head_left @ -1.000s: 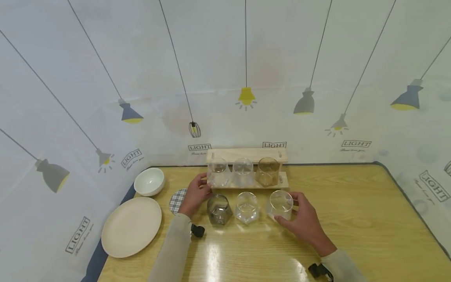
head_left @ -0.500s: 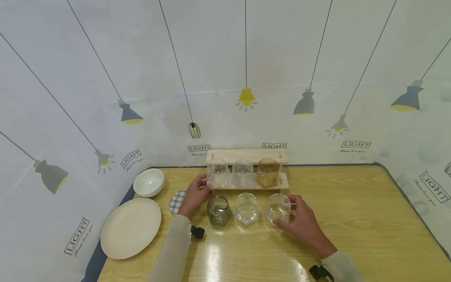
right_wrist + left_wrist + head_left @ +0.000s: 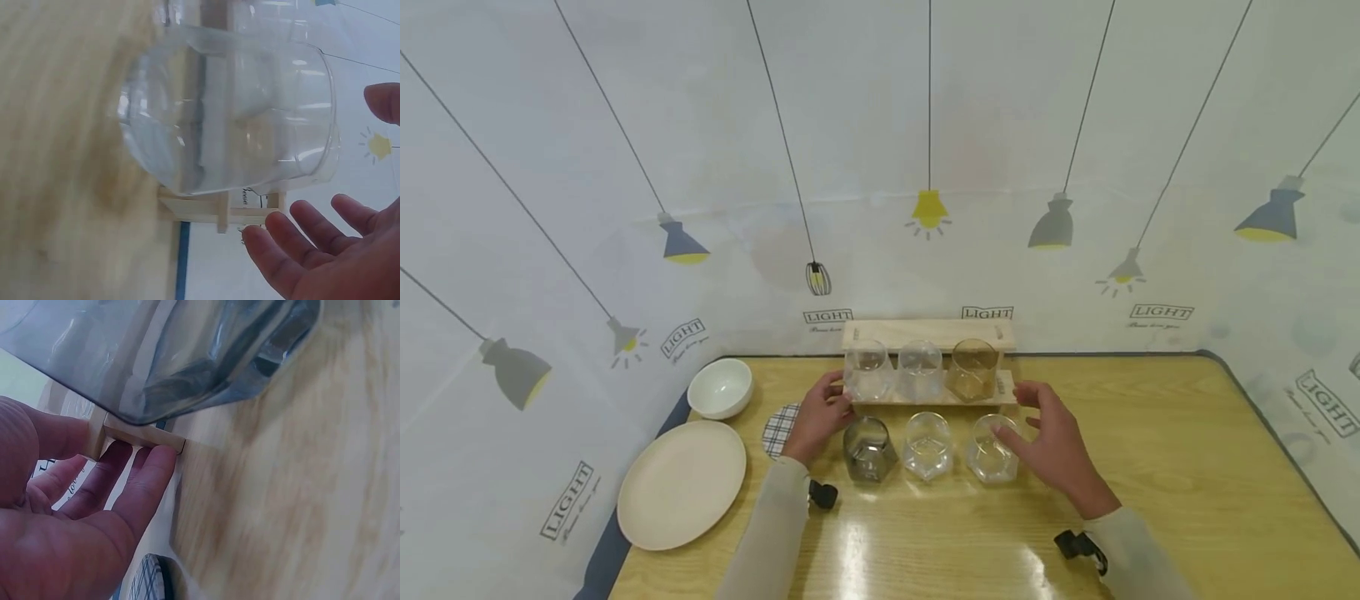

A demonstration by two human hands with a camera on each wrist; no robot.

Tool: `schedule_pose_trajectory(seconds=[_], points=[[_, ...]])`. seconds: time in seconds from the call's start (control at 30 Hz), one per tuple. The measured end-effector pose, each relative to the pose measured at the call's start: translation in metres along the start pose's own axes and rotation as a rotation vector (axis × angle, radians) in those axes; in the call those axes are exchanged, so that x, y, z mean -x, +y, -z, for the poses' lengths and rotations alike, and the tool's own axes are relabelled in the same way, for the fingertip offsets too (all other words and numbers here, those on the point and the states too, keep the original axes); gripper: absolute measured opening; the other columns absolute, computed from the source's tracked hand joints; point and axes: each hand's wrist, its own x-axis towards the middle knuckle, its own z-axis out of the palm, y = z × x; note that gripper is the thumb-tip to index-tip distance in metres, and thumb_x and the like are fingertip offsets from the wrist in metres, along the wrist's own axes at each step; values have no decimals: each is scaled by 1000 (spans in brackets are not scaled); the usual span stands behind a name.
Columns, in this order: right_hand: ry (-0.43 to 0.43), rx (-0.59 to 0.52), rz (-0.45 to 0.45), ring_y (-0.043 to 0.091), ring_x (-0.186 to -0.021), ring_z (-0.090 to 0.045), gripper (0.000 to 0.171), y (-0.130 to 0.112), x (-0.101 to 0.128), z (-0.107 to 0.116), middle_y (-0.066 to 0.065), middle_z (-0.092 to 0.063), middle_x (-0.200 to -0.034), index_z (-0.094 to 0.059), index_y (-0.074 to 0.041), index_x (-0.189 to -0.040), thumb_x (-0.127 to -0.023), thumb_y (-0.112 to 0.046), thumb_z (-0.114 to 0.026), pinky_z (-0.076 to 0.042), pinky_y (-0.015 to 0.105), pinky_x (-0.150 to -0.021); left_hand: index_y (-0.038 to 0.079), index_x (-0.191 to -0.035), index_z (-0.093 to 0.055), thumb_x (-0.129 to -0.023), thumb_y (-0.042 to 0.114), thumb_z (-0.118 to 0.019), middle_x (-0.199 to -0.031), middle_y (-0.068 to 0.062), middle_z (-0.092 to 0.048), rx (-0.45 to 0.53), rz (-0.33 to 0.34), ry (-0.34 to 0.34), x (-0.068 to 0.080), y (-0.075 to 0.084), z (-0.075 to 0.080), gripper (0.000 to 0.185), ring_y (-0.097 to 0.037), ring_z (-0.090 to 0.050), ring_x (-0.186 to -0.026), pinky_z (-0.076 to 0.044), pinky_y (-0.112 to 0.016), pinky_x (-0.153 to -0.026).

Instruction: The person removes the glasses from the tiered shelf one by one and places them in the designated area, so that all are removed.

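A small two-tier wooden rack (image 3: 928, 333) stands by the back wall, bearing two clear glasses and an amber glass (image 3: 973, 375). My left hand (image 3: 817, 418) grips its left end; in the left wrist view the thumb lies on the shelf board (image 3: 144, 434) with fingers beneath. Before the rack, in a row on the table, stand a smoky grey glass (image 3: 868, 454), a clear faceted glass (image 3: 927, 450) and another clear glass (image 3: 991, 454) at right. Beside that last glass, my right hand (image 3: 1058, 446) has its fingers spread, holding nothing; the right wrist view shows them apart from the glass.
At left, a white bowl (image 3: 720, 388) stands behind a large beige plate (image 3: 681, 487). A round checked coaster (image 3: 777, 429) lies partly under the left forearm's side. The lamp-printed wall covering (image 3: 880, 250) rises behind the wooden table (image 3: 1150, 467).
The right hand has set the right-hand clear glass in line with the other two and let it go, lifting slightly off it. My left hand keeps its grip on the rack.
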Motion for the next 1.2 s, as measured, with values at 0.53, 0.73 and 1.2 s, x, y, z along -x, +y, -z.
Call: schedule_pose_trajectory(seconds=[0.53,0.73,1.2], points=[[-90,-37,-75,44,-145,-46,97,-14,-61,-8,22,-40,-163,-26,-4,-166,-94,-37,-83,-51,62,-113,22,-153,-53,-109,17,-62,-137,-20,-61,-10,0,1,2,0,-1,45,-33,-67,-122,-64,-44,-97],[-100,-22,-88,44,-143,-46,94,-13,-70,-9,23,-43,-158,-30,-4,-164,-94,-41,-82,-54,61,-110,22,-153,-52,-109,17,-62,-137,-21,-61,-1,-10,-4,0,-1,0,46,-34,-67,-123,-64,-44,-98],[-150,-5,-129,50,-140,-51,93,-9,-78,-14,25,-47,-156,-34,-8,-163,-92,-43,-83,-54,64,-108,23,-153,-53,-108,17,-63,-139,-19,-61,3,9,2,-1,0,-1,46,-32,-67,-122,-64,-43,-98]])
